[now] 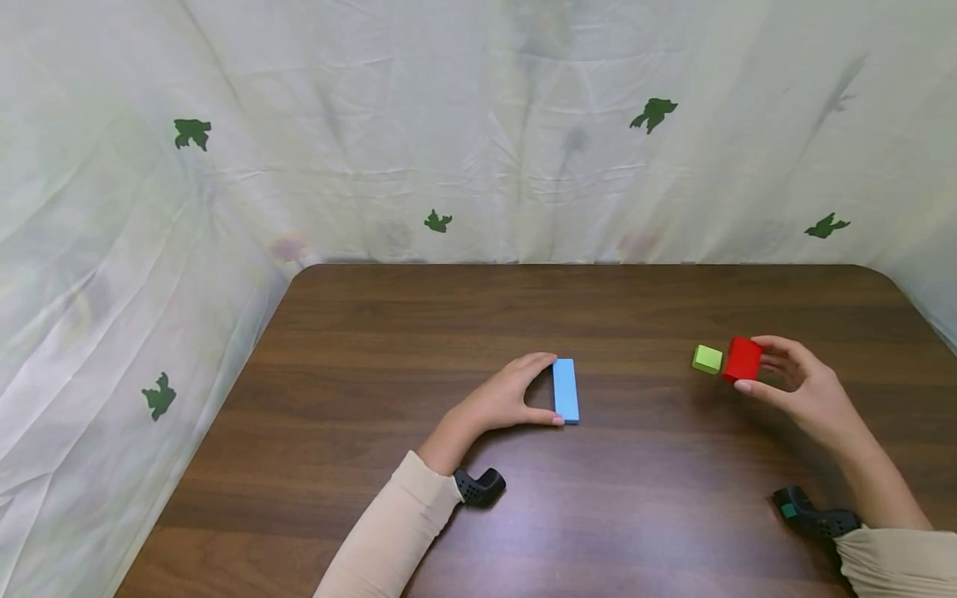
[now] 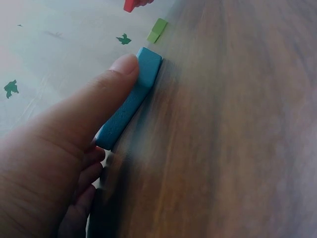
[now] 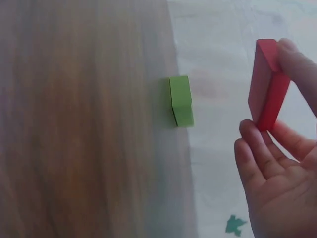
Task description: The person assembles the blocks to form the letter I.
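Observation:
A long blue block (image 1: 566, 390) lies flat near the middle of the table, and my left hand (image 1: 497, 399) pinches its two ends between thumb and fingers. In the left wrist view the thumb presses along the near end of the blue block (image 2: 130, 101). At the right, my right hand (image 1: 811, 399) holds a red block (image 1: 743, 359) by its edges, thumb on one side and fingertips on the other. The red block (image 3: 269, 84) looks raised off the table in the right wrist view. Just left of it sits a small light-green block (image 1: 707, 359), touched by neither hand.
The brown wood-grain table (image 1: 419, 316) has rounded far corners. Behind it and along the left hangs a pale curtain (image 1: 359, 124) with green bird-shaped patches. Dark wrist devices (image 1: 482, 488) sit at both sleeves.

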Demonstrator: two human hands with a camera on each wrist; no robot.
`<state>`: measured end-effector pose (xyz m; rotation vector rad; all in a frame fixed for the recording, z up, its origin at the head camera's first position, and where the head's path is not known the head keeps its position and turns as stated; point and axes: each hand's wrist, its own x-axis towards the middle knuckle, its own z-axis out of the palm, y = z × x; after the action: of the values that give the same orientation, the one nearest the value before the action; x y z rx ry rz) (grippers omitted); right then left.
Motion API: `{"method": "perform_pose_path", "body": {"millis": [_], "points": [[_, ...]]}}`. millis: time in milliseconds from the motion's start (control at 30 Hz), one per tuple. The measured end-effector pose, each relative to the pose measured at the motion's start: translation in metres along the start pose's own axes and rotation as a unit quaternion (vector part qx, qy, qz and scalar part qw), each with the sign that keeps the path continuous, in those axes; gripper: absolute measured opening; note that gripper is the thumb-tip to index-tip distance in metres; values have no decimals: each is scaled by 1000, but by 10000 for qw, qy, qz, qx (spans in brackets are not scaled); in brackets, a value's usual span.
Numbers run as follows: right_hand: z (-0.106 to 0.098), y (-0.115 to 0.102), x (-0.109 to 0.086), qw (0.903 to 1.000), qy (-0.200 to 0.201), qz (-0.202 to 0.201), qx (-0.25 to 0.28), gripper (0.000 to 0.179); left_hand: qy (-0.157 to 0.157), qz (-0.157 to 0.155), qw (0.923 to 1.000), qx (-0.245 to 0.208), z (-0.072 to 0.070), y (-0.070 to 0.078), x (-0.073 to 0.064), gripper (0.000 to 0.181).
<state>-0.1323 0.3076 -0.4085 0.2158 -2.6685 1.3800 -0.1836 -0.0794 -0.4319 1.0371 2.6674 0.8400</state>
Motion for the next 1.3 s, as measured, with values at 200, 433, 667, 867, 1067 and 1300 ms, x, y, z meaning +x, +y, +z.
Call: {"method": "perform_pose_path", "body": {"millis": [200, 433, 667, 867, 1067, 1300], "points": [[8, -14, 1, 9997, -83, -233, 9, 61, -5, -3, 10000, 0, -1, -1, 1, 91], [18, -32, -1, 9983, -159, -565, -15, 63, -2, 0, 10000, 17, -2, -1, 1, 91], [28, -46, -4, 9956, -323, -875, -19, 65, -19, -19, 10000, 10, -2, -1, 0, 91], [36, -56, -7, 9919, -520, -1153, 79, 66, -38, -32, 10000, 20, -1, 0, 0, 90], [47, -60, -10, 9864, -692, -1461, 307, 69, -33, -41, 10000, -6, -2, 1, -1, 91], [61, -62, -13, 9791, -898, -1761, 477, 71, -59, -61, 10000, -28, -2, 3, -2, 90]]}}
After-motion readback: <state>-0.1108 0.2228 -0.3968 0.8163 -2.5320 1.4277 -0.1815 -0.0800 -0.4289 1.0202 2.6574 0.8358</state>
